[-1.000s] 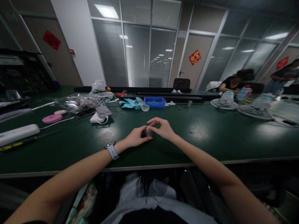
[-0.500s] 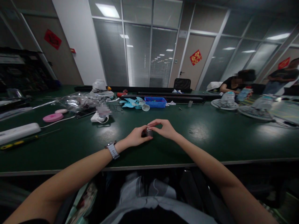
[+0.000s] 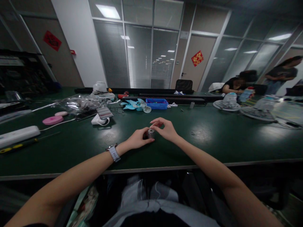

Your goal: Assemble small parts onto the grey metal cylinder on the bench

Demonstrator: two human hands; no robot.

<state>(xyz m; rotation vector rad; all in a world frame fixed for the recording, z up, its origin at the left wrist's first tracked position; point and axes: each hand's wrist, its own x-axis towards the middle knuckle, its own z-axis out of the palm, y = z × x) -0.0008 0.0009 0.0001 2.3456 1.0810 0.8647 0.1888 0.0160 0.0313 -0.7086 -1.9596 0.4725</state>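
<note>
My left hand (image 3: pixel 137 138) is closed round the side of a small silver metal cylinder (image 3: pixel 151 134), thumb in front and fingers behind. The cylinder stands upright on the green tabletop (image 3: pixel 151 157), and its top face shows small dark marks or holes. Just above and to the right of that top, my right hand (image 3: pixel 167 129) has its thumb and fingertips pinched together. Whatever the pinch holds, if anything, is too small to make out.
Behind my hands lie a blue basket (image 3: pixel 156 104), light-blue fan blades (image 3: pixel 134 104) and a white charger (image 3: pixel 100 119). On the left are a pink disc (image 3: pixel 53 120), a white power strip (image 3: pixel 20 136) and a screwdriver (image 3: pixel 17 146). Fan parts (image 3: pixel 227 105) stand right, near two people.
My right fingertips have risen slightly off the cylinder's top, which now shows more. My left hand keeps its hold. At the far right, the standing person has changed posture.
</note>
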